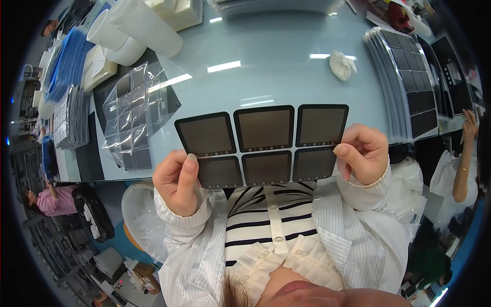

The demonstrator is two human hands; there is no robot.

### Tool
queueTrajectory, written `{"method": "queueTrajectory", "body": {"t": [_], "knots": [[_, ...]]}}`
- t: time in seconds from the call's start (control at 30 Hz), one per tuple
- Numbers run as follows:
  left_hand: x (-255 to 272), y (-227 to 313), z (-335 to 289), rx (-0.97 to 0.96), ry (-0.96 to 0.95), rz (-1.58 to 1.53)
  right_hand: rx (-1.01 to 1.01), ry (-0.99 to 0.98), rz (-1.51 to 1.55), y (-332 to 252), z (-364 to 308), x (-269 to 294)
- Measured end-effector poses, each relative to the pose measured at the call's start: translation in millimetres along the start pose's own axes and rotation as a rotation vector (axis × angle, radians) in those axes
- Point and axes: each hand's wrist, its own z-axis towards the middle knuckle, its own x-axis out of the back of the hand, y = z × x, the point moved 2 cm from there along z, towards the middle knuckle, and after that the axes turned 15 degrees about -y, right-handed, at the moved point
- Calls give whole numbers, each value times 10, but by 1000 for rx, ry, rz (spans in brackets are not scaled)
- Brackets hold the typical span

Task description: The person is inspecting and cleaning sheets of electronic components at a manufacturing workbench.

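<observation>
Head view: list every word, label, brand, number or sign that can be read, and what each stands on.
No text is legible.
Dark six-panel sheet between the left hand and right hand: tiny marks along the panels' lower edges, too small to read.
Pale label on the cream stack: too blurred to read.
Stacked dark-panelled sheets at right: small marks, too small to read.

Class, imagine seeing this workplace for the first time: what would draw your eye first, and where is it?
First comes the sheet of six dark panels, in two rows of three, held at its ends by the left hand and the right hand, in the middle of the view. Next, a crumpled white wad stands out on the pale, glossy table, beyond the right hand.
</observation>
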Motion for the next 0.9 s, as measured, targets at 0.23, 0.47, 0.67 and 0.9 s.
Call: {"method": "queueTrajectory", "body": {"t": [0.23, 0.47, 0.67, 0.9], "knots": [[14, 13, 1, -19, 40, 2, -13, -8, 78, 45, 57, 28], [109, -22, -56, -24, 74, 17, 0, -8, 16, 8, 120, -77], [234, -70, -90, -28, 114, 1, -29, -25, 51, -52, 194, -189], [289, -87, -104, -15, 118, -14, 4, -78, 54, -84, 216, -200]]}}
